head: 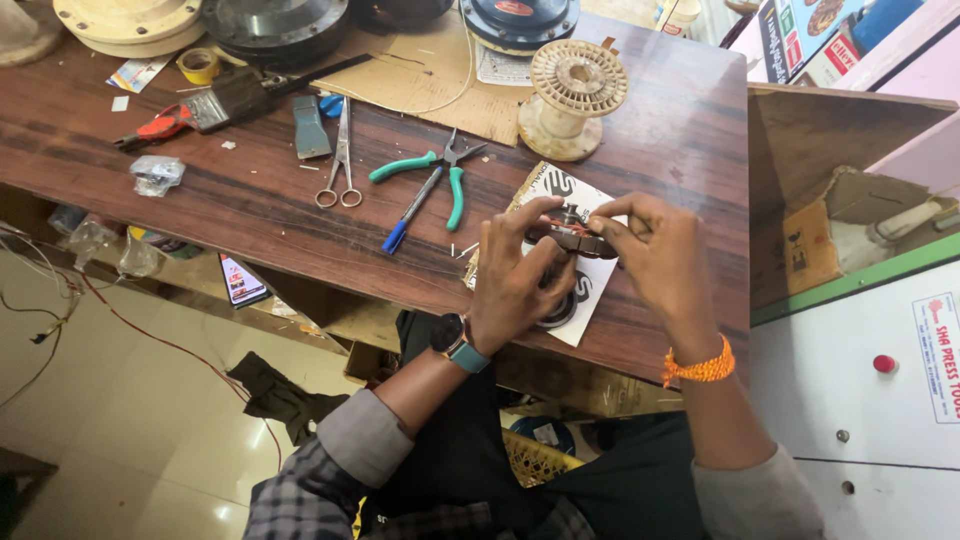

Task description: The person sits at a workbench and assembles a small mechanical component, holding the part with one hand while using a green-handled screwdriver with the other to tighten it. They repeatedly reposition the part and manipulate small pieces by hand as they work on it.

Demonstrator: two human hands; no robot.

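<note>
So from my feed looking down over the bench: both hands are up on one small part. My left hand [515,280] has fingers curled around the left end of a little motor armature [572,235], and my right hand [655,250] pinches the right end between thumb and fingertips, so both are closed on it, grasping the same piece. The armature itself is small and stubby, dark metal core with reddish-copper windings showing between the fingers; most of it is hidden by the fingers so I can't make out more detail than that. It's held just above a white printed sheet [590,290] lying near the front edge of the dark wooden table [250,210], and a dark round ring shape peeks out on the sheet under my left hand.

Further left on the table: green-handled pliers [440,175], a blue pen [412,212] just beside them, and scissors [342,160]. Behind the sheet stands a cream plastic spool [572,95]. Smartwatch on my left wrist, orange thread band on the right
</note>
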